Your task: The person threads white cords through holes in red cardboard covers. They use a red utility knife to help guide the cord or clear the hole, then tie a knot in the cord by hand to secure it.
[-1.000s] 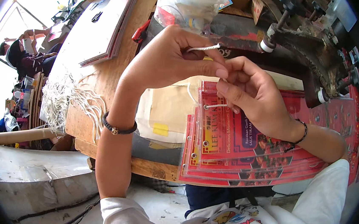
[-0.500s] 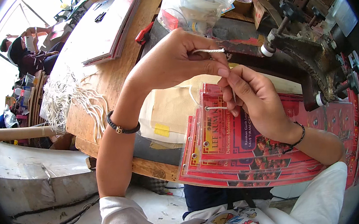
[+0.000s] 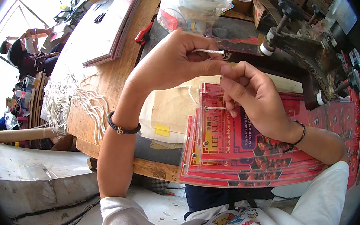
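Note:
A white cord (image 3: 209,51) pokes out of my left hand (image 3: 184,58), which is closed around it above the sheets. My right hand (image 3: 253,95) is closed too, its thumb and fingertips pinched at the left fingertips. From an eyelet near the corner of the top red printed sheet (image 3: 245,151), a length of the cord runs under my right fingers. Exactly how the cord passes between the fingertips is hidden. Several of these glossy sheets lie fanned in a stack beneath my right hand and forearm, with metal eyelets along their left edge.
A bundle of white cords (image 3: 70,100) hangs over the wooden table's (image 3: 150,168) left edge. Behind lie a sheet stack (image 3: 100,29), a red-handled tool (image 3: 144,33) and a plastic bag (image 3: 194,6). A metal clamp frame (image 3: 305,50) stands at right. Two people sit far left.
My right hand has turned slightly, its fingers curling higher by the left fingertips. The left hand has barely moved, and the sheets lie as before.

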Tool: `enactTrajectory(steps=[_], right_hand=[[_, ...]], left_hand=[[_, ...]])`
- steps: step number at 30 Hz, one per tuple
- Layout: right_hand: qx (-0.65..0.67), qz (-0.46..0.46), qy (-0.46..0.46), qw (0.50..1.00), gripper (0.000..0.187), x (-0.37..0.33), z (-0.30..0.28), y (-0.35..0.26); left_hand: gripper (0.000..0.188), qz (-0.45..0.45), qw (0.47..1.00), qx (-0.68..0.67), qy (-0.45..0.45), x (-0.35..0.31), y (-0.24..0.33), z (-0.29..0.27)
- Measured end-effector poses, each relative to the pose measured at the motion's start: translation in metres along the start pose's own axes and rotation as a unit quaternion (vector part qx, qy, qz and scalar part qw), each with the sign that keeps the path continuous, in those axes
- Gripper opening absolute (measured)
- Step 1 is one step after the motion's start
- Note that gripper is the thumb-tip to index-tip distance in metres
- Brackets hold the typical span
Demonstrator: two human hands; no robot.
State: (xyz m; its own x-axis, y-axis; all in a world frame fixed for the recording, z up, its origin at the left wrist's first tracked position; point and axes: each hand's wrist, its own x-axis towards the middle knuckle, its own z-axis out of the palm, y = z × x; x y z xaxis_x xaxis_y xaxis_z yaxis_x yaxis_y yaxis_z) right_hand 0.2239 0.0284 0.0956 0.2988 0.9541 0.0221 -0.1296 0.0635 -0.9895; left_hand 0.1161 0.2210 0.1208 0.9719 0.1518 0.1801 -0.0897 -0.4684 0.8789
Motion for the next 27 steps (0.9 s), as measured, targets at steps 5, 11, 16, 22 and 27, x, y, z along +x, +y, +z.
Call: enactTrajectory(steps=[5, 11, 16, 22, 27], right_hand=[[-0.001, 0.002, -0.005, 1.000, 0.022, 0.000, -0.002, 0.001], [-0.003, -0.003, -0.031, 1.000, 0.028, 0.000, -0.002, 0.002], [-0.037, 0.005, -0.045, 0.998, 0.031, 0.000, -0.002, 0.000], [-0.061, 0.002, -0.045, 0.997, 0.032, -0.001, -0.001, -0.002], [-0.046, -0.003, -0.054, 0.997, 0.028, 0.000, -0.002, 0.000]], left_hand=[[0.029, 0.013, 1.000, 0.016, -0.011, 0.000, 0.000, -0.005], [0.027, 0.048, 0.998, 0.010, -0.029, -0.002, -0.004, -0.007], [0.023, -0.012, 0.995, 0.083, -0.052, -0.005, 0.017, -0.014], [0.027, -0.032, 0.993, 0.082, -0.077, -0.005, 0.011, -0.013], [0.023, 0.019, 0.997, 0.047, -0.055, -0.006, 0.003, -0.013]])
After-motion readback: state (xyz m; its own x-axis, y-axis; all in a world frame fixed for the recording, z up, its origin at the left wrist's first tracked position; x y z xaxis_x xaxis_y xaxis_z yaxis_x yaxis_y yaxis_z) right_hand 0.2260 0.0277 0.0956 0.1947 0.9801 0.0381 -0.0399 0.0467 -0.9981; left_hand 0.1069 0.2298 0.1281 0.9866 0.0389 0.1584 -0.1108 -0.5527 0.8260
